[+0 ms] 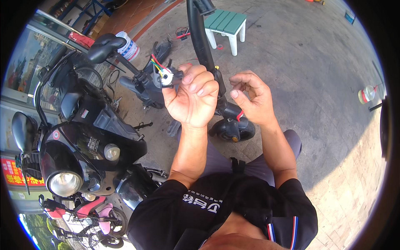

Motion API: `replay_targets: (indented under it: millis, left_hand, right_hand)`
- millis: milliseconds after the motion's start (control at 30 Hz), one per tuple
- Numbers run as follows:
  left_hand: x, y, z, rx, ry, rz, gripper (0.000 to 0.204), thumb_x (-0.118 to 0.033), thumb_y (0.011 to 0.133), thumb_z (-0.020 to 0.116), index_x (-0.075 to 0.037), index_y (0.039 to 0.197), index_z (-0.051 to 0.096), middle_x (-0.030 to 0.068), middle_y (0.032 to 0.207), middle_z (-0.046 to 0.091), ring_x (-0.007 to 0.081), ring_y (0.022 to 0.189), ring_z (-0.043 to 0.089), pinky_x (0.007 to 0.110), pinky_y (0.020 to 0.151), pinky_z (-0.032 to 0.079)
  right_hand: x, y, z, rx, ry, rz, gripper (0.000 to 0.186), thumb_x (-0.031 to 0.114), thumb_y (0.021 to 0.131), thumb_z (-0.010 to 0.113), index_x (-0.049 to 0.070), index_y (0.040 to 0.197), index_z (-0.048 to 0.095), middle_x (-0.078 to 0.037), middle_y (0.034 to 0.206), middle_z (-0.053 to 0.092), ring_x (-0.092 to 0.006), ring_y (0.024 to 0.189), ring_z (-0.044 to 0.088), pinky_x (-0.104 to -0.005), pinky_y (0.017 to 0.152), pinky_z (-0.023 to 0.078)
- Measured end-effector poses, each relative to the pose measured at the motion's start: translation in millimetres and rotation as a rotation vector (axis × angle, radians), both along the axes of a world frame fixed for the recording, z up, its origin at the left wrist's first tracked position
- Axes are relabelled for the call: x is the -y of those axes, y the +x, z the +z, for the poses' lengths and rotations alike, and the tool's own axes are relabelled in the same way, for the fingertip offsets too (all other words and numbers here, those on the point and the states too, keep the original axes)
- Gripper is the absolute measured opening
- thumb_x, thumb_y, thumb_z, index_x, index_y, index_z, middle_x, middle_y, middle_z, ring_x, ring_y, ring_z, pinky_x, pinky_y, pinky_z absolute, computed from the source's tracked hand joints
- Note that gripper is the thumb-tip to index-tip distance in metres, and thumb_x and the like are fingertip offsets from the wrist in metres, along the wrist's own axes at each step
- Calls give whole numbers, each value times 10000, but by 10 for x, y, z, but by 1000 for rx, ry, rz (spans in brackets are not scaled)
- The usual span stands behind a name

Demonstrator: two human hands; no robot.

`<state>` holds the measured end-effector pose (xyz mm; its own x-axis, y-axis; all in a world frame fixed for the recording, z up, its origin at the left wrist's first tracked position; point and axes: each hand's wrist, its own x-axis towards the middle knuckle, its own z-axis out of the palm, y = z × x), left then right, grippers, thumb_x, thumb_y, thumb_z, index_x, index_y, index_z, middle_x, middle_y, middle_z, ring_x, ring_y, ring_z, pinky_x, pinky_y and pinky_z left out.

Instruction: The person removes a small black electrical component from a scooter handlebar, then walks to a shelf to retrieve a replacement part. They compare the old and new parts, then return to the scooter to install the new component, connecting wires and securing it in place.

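Left hand pinching a small black-and-white part — right hand parted, just beside it.

The left hand (191, 96) has its thumb and fingers closed on the black-and-white part (167, 78), which sits at the fingertips with red, yellow and green wires (156, 63) rising from it. To the right of that grip, the right hand (255, 98) is loosely curled, thumb and fingers apart. The black scooter post (199, 35) runs behind and between the hands; below the grip is a small wheel (243, 131), beyond it a green-topped stool (226, 21) — and to its left, a black motor scooter (89, 146).
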<state>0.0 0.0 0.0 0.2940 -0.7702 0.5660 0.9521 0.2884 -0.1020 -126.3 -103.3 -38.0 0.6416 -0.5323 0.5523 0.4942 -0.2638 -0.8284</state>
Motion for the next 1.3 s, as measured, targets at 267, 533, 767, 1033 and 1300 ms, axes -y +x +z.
replay_targets:
  millis: [267,533,767,1033,1300]
  left_hand:
    - [-87,176,211,596,264,730,409,-215,886,633,28,1189,502,141,1091,610,230,990,588,379,870,440]
    - [-115,626,929,1130,286,1056,377,-120,845,681,16,1168,542,139,1156,592,245,1026,607,384,874,480]
    - [-12,822,1354,1340,205,1091,419,-121,836,692,42,1194,550,164,1202,583,241,1044,611,390,903,496]
    - [45,750,1447,1337,180,1075,421,-144,852,676,35,1211,544,195,1256,556,274,1170,536,443,1034,385]
    - [150,817,1386,1309,139,1119,465,-186,852,681,16,1242,525,169,1260,552,275,1172,526,475,1030,376]
  right_hand:
    - [70,7,64,2,-41,-21,260,56,830,680,-5,1070,598,-75,1002,562,-134,853,540,-274,757,459]
    - [179,39,358,96,-103,-5,247,14,826,656,-16,1063,594,-75,992,559,-139,863,534,-283,763,460]
    - [204,103,674,199,-98,32,234,34,847,644,-21,1067,591,-86,1010,567,-139,884,532,-281,769,455]
    - [312,341,1040,340,96,100,265,110,879,654,-18,1099,583,-57,937,604,-103,791,545,-241,702,457]
    - [252,522,1183,350,14,64,535,22,751,762,9,1212,492,-75,1054,558,-95,802,565,-247,699,495]
